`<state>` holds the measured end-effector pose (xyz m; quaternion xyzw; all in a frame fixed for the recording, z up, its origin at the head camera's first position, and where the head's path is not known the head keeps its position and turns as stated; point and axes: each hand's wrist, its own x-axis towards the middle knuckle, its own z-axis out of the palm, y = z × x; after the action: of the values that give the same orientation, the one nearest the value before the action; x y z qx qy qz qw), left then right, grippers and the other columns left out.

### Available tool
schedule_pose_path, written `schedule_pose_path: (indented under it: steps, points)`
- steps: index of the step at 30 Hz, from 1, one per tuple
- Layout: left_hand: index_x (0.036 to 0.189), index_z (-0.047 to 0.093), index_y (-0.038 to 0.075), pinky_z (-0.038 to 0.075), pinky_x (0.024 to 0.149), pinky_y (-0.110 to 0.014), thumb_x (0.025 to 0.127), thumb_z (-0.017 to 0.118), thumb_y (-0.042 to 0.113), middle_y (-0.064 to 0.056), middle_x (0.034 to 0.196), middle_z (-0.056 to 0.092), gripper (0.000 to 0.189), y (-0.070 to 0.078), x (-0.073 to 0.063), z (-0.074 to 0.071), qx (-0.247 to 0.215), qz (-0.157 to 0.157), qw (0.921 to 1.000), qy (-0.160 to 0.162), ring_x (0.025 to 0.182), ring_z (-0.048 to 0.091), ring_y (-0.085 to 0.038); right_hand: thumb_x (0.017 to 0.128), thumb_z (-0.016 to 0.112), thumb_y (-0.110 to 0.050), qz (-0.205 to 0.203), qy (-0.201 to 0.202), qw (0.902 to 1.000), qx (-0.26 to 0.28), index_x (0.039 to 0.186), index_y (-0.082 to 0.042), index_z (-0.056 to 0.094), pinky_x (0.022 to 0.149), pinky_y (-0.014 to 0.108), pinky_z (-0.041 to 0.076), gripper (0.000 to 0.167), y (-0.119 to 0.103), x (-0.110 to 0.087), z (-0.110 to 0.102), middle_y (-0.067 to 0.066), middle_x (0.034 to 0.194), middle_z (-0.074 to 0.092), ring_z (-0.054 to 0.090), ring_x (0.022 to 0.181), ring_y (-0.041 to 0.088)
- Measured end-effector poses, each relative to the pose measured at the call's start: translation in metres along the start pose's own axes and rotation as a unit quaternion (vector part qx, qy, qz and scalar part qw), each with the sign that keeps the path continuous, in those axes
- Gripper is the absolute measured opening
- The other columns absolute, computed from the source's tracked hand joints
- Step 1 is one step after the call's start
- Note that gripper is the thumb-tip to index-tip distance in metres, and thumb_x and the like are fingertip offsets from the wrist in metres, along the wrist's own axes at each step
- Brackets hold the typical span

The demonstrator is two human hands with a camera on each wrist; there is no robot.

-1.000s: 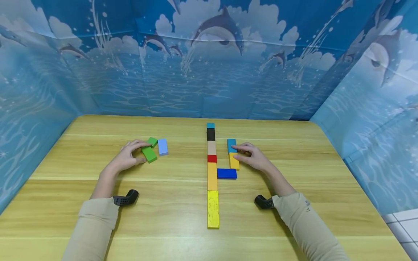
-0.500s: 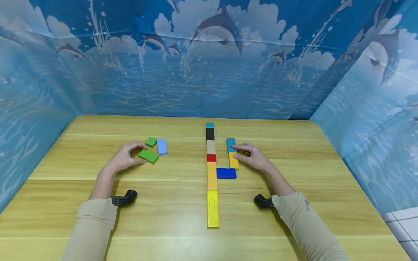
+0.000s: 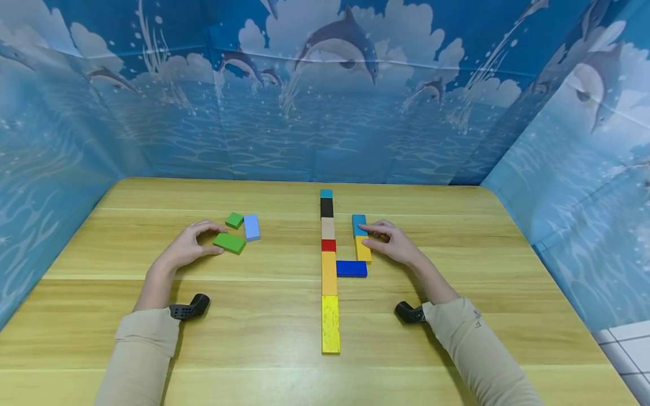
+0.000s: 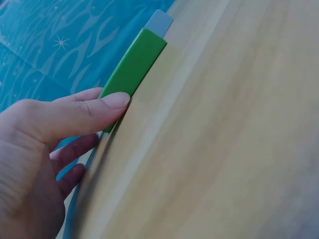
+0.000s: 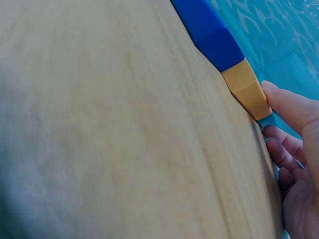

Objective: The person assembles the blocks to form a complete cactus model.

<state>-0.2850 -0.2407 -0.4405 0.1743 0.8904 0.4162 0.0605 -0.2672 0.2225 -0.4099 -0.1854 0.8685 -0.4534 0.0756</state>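
Observation:
My left hand (image 3: 189, 246) is at the left of the table, its thumb and index finger pinching the near end of a larger green block (image 3: 230, 243). In the left wrist view the thumb (image 4: 115, 100) presses that block's side. Just beyond it lie a small green block (image 3: 235, 220) and a light blue block (image 3: 251, 228). My right hand (image 3: 393, 242) rests at two blocks laid end to end: the index fingertip touches the teal block (image 3: 358, 221) and the thumb touches the orange-yellow block (image 3: 362, 254). A dark blue block (image 3: 351, 269) lies crosswise below them.
A straight row of blocks runs up the table's middle: yellow (image 3: 330, 327), orange (image 3: 329, 273), red (image 3: 328, 245), beige (image 3: 328, 228), black (image 3: 326, 207) and teal (image 3: 326, 193). A dolphin-print curtain (image 3: 325, 129) hangs behind the wooden table (image 3: 264, 338).
The larger green block has turned to lie more sideways and moved slightly left, apart from the small green one. My left hand has drawn back a little; my right hand has stayed put.

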Motion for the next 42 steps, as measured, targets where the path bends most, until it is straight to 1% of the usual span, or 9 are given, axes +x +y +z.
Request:
schedule_pose_path:
  steps: [8, 15, 18, 22, 26, 28, 30, 36, 42]
  points:
    - [0.113, 0.06, 0.004, 0.027, 0.099, -0.053, 0.076, 0.075, 0.018, -0.017, 0.12, 0.053, 0.042, -0.001, 0.0, 0.0, -0.003, -0.013, 0.9999, -0.002, 0.119, 0.038, -0.035, 0.088, 0.06, -0.01, -0.005, -0.001, 1.0, 0.0, 0.126, 0.003, 0.052, 0.077, 0.04, 0.038, 0.041, 0.0, 0.0, 0.0, 0.026, 0.115, 0.049, 0.043, 0.093, 0.03]
    - [0.109, 0.062, 0.005, 0.036, 0.091, -0.045, 0.074, 0.076, 0.023, -0.014, 0.114, 0.055, 0.042, 0.001, -0.003, 0.0, -0.02, -0.007, 0.9998, 0.007, 0.107, 0.046, -0.028, 0.088, 0.06, -0.008, -0.009, -0.002, 0.9999, -0.009, 0.126, 0.005, 0.052, 0.076, 0.037, 0.038, 0.041, 0.003, 0.001, 0.001, 0.025, 0.114, 0.05, 0.043, 0.092, 0.029]
    - [0.11, 0.061, 0.004, 0.038, 0.088, -0.04, 0.074, 0.076, 0.023, -0.012, 0.114, 0.055, 0.043, 0.006, -0.003, 0.0, -0.037, -0.018, 0.9991, 0.012, 0.103, 0.048, -0.024, 0.088, 0.06, -0.01, -0.012, 0.002, 0.9999, -0.009, 0.126, 0.002, 0.053, 0.075, 0.037, 0.038, 0.041, 0.015, 0.004, 0.002, 0.022, 0.114, 0.051, 0.043, 0.092, 0.028]
    - [0.112, 0.06, 0.002, 0.039, 0.087, -0.04, 0.075, 0.076, 0.019, -0.014, 0.115, 0.054, 0.044, 0.017, -0.003, 0.0, -0.051, -0.028, 0.9981, 0.019, 0.102, 0.048, -0.024, 0.088, 0.062, -0.017, -0.01, 0.006, 0.9999, -0.005, 0.127, -0.006, 0.055, 0.076, 0.037, 0.038, 0.042, 0.034, 0.009, 0.003, 0.016, 0.114, 0.052, 0.043, 0.093, 0.024]
    - [0.109, 0.059, -0.003, 0.039, 0.083, -0.042, 0.075, 0.074, 0.01, -0.017, 0.107, 0.055, 0.039, 0.037, -0.003, 0.003, -0.06, -0.01, 0.9975, 0.036, 0.096, 0.049, -0.029, 0.088, 0.062, -0.02, -0.009, 0.005, 0.9999, -0.003, 0.127, -0.009, 0.055, 0.077, 0.037, 0.038, 0.042, 0.038, 0.01, 0.003, 0.014, 0.113, 0.052, 0.043, 0.093, 0.024]
    - [0.107, 0.059, -0.004, 0.039, 0.082, -0.043, 0.075, 0.074, 0.008, -0.017, 0.102, 0.054, 0.038, 0.043, -0.001, 0.006, -0.065, -0.001, 0.9968, 0.046, 0.093, 0.048, -0.03, 0.088, 0.062, -0.019, -0.008, 0.005, 0.9999, -0.005, 0.128, -0.008, 0.055, 0.077, 0.037, 0.038, 0.042, 0.037, 0.01, 0.003, 0.014, 0.114, 0.052, 0.043, 0.093, 0.024]
    - [0.105, 0.06, -0.002, 0.039, 0.081, -0.042, 0.074, 0.075, 0.009, -0.014, 0.099, 0.054, 0.036, 0.043, 0.002, 0.01, -0.066, 0.009, 0.9963, 0.054, 0.091, 0.048, -0.027, 0.088, 0.061, -0.017, -0.006, 0.005, 1.0, -0.005, 0.128, -0.006, 0.054, 0.077, 0.037, 0.038, 0.042, 0.033, 0.009, 0.003, 0.016, 0.115, 0.051, 0.043, 0.093, 0.025]
    - [0.103, 0.063, 0.004, 0.041, 0.078, -0.037, 0.072, 0.078, 0.017, -0.009, 0.097, 0.055, 0.038, 0.039, 0.016, 0.023, -0.078, 0.037, 0.9941, 0.065, 0.086, 0.049, -0.023, 0.088, 0.06, -0.008, -0.007, -0.001, 1.0, 0.0, 0.126, 0.004, 0.052, 0.076, 0.038, 0.038, 0.041, 0.007, 0.002, 0.001, 0.024, 0.115, 0.05, 0.043, 0.093, 0.03]
    - [0.103, 0.063, 0.005, 0.042, 0.074, -0.031, 0.072, 0.078, 0.015, -0.007, 0.097, 0.055, 0.036, 0.053, 0.026, 0.036, -0.093, 0.055, 0.9921, 0.062, 0.086, 0.049, -0.024, 0.088, 0.059, -0.01, 0.0, -0.003, 1.0, -0.001, 0.127, 0.003, 0.052, 0.077, 0.038, 0.038, 0.041, 0.0, 0.001, 0.0, 0.024, 0.116, 0.049, 0.043, 0.093, 0.029]
